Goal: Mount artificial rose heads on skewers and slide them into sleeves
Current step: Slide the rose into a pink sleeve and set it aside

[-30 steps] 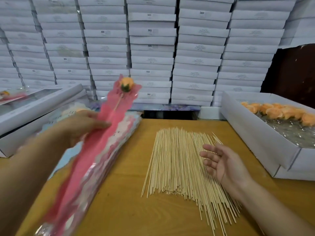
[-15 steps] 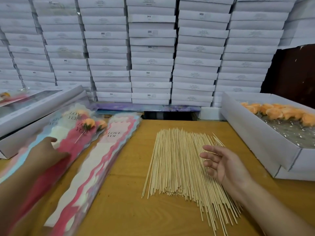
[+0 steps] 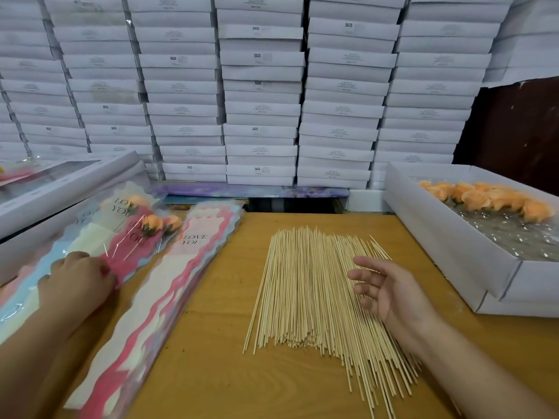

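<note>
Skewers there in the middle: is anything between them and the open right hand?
Nothing visible. The right hand hovers open directly over the skewers, which lie loose on the bare table. The box of rose heads sits off to the right, out of the way.

Bare table (image 3: 208, 343) lay open between the sleeve stack (image 3: 169, 297) and the skewers (image 3: 305, 291). The rose box (image 3: 447, 252) walled the right; stacked cartons (image 3: 260, 110) closed the back, seemingly without gaps.

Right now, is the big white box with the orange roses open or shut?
Open. The white box has no lid on, so the orange roses inside show.
</note>
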Demonstrator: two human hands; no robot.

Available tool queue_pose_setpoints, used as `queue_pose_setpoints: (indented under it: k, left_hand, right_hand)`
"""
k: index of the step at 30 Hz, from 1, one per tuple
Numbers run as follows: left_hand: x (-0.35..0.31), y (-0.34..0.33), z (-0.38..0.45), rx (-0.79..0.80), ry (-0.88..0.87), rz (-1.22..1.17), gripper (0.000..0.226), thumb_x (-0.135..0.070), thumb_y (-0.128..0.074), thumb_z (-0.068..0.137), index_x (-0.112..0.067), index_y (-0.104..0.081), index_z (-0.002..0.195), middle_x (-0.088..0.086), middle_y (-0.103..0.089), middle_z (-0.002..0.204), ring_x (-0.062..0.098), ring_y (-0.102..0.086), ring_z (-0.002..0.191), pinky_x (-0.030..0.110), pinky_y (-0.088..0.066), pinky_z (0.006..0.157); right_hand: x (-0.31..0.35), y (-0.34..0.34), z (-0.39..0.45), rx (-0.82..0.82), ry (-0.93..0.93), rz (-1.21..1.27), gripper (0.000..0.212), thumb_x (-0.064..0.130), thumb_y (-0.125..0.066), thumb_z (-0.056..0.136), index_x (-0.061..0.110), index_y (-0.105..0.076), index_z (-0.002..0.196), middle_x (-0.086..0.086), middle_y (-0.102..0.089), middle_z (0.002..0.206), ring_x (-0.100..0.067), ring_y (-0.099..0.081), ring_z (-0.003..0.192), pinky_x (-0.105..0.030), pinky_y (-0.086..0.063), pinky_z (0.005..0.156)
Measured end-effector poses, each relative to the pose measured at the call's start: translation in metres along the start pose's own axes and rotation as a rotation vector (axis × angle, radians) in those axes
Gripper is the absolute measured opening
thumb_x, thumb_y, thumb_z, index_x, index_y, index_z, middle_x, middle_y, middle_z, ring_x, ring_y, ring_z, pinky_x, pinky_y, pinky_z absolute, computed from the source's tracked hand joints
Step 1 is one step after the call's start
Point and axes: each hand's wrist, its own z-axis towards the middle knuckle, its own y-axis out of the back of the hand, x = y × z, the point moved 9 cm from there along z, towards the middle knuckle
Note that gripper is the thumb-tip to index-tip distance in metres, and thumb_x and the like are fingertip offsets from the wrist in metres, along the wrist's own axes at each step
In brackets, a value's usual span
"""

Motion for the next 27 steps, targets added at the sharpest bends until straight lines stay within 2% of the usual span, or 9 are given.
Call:
queue_pose_setpoints:
  k: [3, 6, 8, 11, 15, 20, 23, 27]
  left_hand:
    - [-0.011, 0.012, -0.006, -0.045, 0.025, -0.035, 0.021, -0.029, -0.064, 0.092, -0.012, -0.075, 0.100, 0.010, -0.054, 0.089, 0.034, -0.050, 0.093, 0.047, -0.048, 0.084]
    - [-0.038, 0.028, -0.014, -0.114, 0.016, -0.068, 0.034, -0.027, -0.069, 0.089, -0.004, -0.070, 0.115, 0.024, -0.057, 0.114, 0.046, -0.049, 0.107, 0.051, -0.045, 0.090]
    - [-0.067, 0.038, -0.021, -0.145, -0.046, -0.166, 0.042, -0.017, -0.069, 0.087, 0.000, -0.065, 0.125, 0.032, -0.052, 0.131, 0.051, -0.047, 0.119, 0.055, -0.041, 0.099]
    - [-0.124, 0.047, -0.039, -0.163, -0.228, -0.335, 0.045, -0.011, -0.066, 0.089, 0.002, -0.059, 0.132, 0.032, -0.053, 0.134, 0.049, -0.048, 0.121, 0.055, -0.040, 0.104]
    - [-0.191, 0.026, -0.073, 0.020, -0.310, -0.595, 0.047, -0.030, -0.055, 0.100, -0.016, -0.049, 0.144, 0.012, -0.047, 0.149, 0.029, -0.044, 0.136, 0.043, -0.036, 0.111]
    - [-0.247, -0.011, -0.109, 0.273, -0.356, -0.719, 0.047, -0.041, -0.037, 0.107, -0.019, -0.044, 0.148, 0.006, -0.049, 0.150, 0.022, -0.046, 0.136, 0.032, -0.034, 0.106]
    - [-0.253, -0.026, -0.118, 0.326, -0.379, -0.743, 0.050, -0.042, -0.031, 0.108, -0.016, -0.041, 0.150, 0.006, -0.049, 0.150, 0.021, -0.045, 0.137, 0.033, -0.033, 0.109]
    - [-0.249, -0.031, -0.119, 0.322, -0.424, -0.779, 0.049, -0.042, -0.028, 0.108, -0.019, -0.042, 0.149, -0.002, -0.051, 0.146, 0.010, -0.048, 0.126, 0.022, -0.032, 0.099]
  right_hand:
    - [0.001, 0.000, -0.001, -0.002, 0.003, -0.006, 0.028, 0.023, -0.053, 0.096, 0.007, -0.065, 0.116, -0.008, -0.073, 0.083, -0.013, -0.063, 0.061, -0.023, -0.050, 0.047]
    - [0.000, -0.001, -0.001, 0.003, 0.003, -0.016, 0.028, 0.023, -0.053, 0.097, 0.007, -0.065, 0.116, -0.008, -0.073, 0.082, -0.012, -0.063, 0.061, -0.022, -0.050, 0.048]
    - [0.000, -0.002, -0.001, 0.008, 0.006, -0.026, 0.027, 0.023, -0.053, 0.097, 0.008, -0.065, 0.116, -0.007, -0.073, 0.083, -0.012, -0.064, 0.061, -0.023, -0.051, 0.048]
    - [0.000, -0.002, -0.001, 0.010, 0.011, -0.038, 0.028, 0.024, -0.054, 0.096, 0.008, -0.066, 0.116, -0.007, -0.073, 0.084, -0.012, -0.064, 0.061, -0.023, -0.051, 0.049]
    - [-0.001, -0.002, -0.001, 0.014, 0.011, -0.048, 0.029, 0.025, -0.054, 0.096, 0.008, -0.065, 0.116, -0.008, -0.073, 0.085, -0.013, -0.064, 0.061, -0.024, -0.051, 0.049]
    - [-0.003, -0.002, -0.001, 0.022, 0.009, -0.070, 0.028, 0.027, -0.053, 0.098, 0.010, -0.066, 0.116, -0.007, -0.073, 0.086, -0.012, -0.064, 0.062, -0.023, -0.051, 0.050]
    - [-0.003, -0.003, -0.002, 0.035, 0.015, -0.089, 0.028, 0.027, -0.051, 0.099, 0.010, -0.065, 0.116, -0.007, -0.073, 0.086, -0.012, -0.065, 0.064, -0.024, -0.051, 0.051]
    - [0.005, -0.004, -0.005, 0.020, 0.065, -0.228, 0.025, 0.022, -0.048, 0.102, 0.011, -0.066, 0.114, -0.006, -0.075, 0.087, -0.015, -0.066, 0.065, -0.025, -0.052, 0.052]
